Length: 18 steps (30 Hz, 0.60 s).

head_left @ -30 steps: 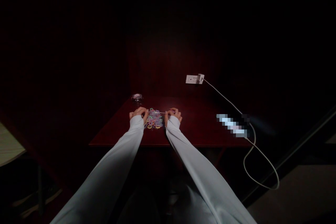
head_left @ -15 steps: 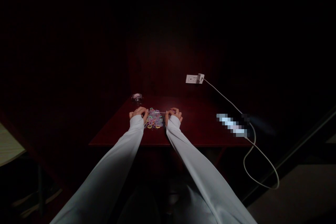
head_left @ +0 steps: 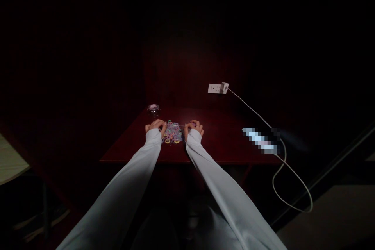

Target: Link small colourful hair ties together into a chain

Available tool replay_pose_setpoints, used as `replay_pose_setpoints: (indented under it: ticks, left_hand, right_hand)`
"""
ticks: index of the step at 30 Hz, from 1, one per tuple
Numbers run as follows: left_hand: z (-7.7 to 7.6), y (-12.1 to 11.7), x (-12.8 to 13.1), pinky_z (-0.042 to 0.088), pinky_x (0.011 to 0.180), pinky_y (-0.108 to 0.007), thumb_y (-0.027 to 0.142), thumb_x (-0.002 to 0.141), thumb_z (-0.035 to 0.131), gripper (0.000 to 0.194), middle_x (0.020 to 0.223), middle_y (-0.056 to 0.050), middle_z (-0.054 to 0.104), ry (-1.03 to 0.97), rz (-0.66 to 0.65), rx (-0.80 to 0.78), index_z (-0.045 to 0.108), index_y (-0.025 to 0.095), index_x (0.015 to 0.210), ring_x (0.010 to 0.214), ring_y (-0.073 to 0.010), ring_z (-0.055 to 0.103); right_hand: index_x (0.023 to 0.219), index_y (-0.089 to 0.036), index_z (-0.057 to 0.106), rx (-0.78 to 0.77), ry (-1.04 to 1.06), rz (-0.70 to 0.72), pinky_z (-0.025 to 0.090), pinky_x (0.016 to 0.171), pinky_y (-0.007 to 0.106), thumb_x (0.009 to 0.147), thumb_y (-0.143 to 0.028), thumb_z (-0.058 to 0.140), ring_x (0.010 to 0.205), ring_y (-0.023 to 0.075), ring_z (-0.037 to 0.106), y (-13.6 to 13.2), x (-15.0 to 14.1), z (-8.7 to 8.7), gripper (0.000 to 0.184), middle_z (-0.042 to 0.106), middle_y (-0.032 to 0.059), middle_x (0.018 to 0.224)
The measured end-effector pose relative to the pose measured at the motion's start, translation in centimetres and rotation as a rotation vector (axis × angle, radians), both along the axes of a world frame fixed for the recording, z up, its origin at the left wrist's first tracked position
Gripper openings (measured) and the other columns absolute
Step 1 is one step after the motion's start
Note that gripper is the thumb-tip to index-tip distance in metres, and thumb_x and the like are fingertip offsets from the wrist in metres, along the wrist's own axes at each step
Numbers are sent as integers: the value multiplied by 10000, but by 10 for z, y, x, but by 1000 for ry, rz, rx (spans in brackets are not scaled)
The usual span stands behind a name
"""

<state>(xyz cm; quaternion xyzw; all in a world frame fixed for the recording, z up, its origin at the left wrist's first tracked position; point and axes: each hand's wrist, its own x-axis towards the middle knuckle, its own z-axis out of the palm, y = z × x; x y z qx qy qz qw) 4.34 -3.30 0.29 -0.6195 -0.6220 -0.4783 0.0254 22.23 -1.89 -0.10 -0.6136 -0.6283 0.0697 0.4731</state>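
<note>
A loose pile of small coloured hair ties (head_left: 174,134), in purple, pink, green and yellow, lies on the dark red table between my hands. My right hand (head_left: 193,127) is at the pile's right, its thumb and fingers pinched on a thin pale rod (head_left: 181,125). The rod points left across the top of the pile. At the left edge of the pile my left hand (head_left: 156,125) is closed in a pinch, fingertips toward the rod. What sits in that pinch is too small to make out.
A clear jar with a shiny lid (head_left: 153,108) stands at the table's back left. On the right lies a blurred, lit phone-like device (head_left: 259,140) with a white cable (head_left: 249,107) running to a wall socket (head_left: 215,88). The table's front edge (head_left: 175,161) crosses below my wrists.
Both hands keep nearly the same pose, and the rod stays level between them. The whole view has shifted very slightly. The pile, jar and cable lie as before.
</note>
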Motion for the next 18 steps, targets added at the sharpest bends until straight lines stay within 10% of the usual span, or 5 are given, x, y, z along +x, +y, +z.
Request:
replay_pose_setpoints:
  ticks: [18]
  left_hand:
    - [-26,31,-9,498,748,-333,278,886,601,221,963,-65,797,-29,-383,-5,749,211,735,761,-193,658]
  right_hand:
    - [845,-271,793,-7,-57,403,402,1102,407,1010,-248,611,1126,228,589,16,-1,-13,247,739,30,1141]
